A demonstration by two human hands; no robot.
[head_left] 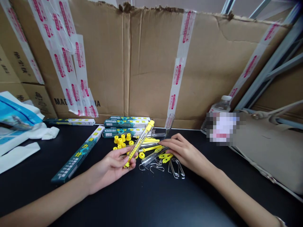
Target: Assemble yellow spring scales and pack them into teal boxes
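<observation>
My left hand (118, 164) is closed around the lower part of a spring scale (139, 142), a clear tube with a yellow cap and a yellow graduated strip inside. It is tilted, cap end up and to the right. My right hand (183, 149) reaches over the pile of parts with its fingers stretched out, fingertips by a clear plastic tube (149, 160) and some flat yellow pieces (165, 156). Yellow caps (123, 138) lie in a cluster beyond my left hand. Metal hooks (176, 168) are just below my right hand, and a spring (159, 162) lies beside them.
Narrow green boxes (126, 122) are stacked behind the parts; another green box (78, 154) lies slanted at left. Cardboard (151, 63) walls the back of the black table (142, 201). A plastic bottle (222, 104) and beige bag (272, 142) stand right, white-blue packaging (19, 113) left.
</observation>
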